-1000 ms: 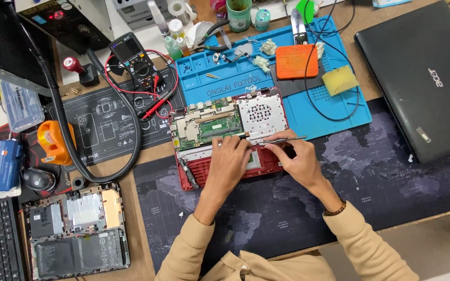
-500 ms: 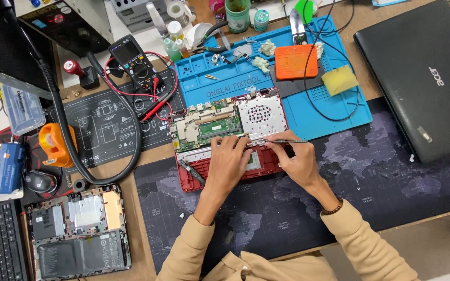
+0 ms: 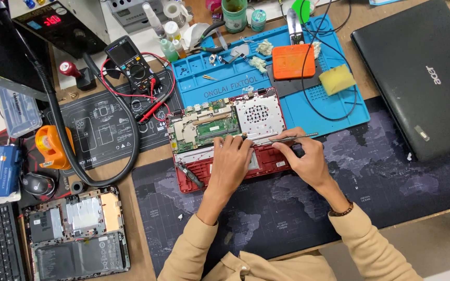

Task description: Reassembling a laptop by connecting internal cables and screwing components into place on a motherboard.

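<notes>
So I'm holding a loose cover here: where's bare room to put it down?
The dark world-map desk mat is bare between the right hand and the closed black laptop. The blue silicone work mat is crowded with an orange pad, a yellow sponge and cables.

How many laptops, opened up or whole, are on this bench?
3: the red opened laptop under both hands, a second opened one at lower left, and a closed black laptop at upper right. Others may lie out of frame.
</notes>
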